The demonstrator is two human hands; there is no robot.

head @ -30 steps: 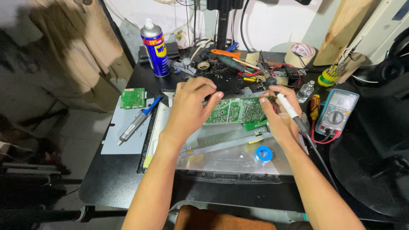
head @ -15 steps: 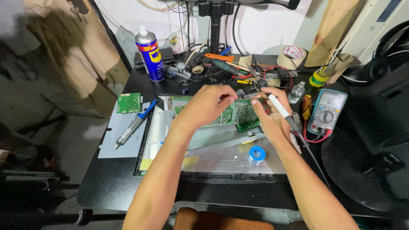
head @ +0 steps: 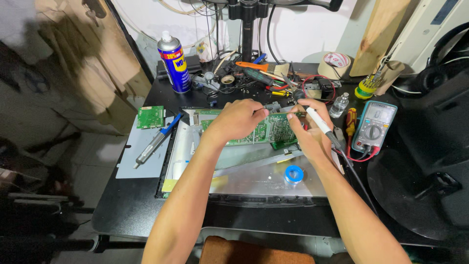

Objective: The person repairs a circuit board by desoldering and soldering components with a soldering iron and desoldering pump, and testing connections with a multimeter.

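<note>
Circuit board (head: 266, 128), green and crowded with small parts, is lying on the grey metal panel (head: 264, 178) in the middle of the black desk (head: 127, 205), and you are working right at its far edge. Your left hand (head: 237, 119) is resting on the board with its fingers curled together and pinched near the top edge; what they are pinching is too small to make out. Your right hand (head: 305, 128) is closed around the white-handled soldering iron (head: 320, 123), with the tip pointing toward the same spot and the cord trailing off behind your wrist. You are doing well to keep both wrists low, so keep leaning the left palm on the board to stop it sliding on the smooth panel. Judging by the crowding, you are likely needing a light, brief touch with the tip, since neighbouring parts are sitting just beside it. The blue solder reel (head: 294, 174) is lying on the panel near your right forearm, the multimeter (head: 373, 126) is sitting just beyond your right hand, and the spray can (head: 174, 62) is standing well apart at the back left.
</note>
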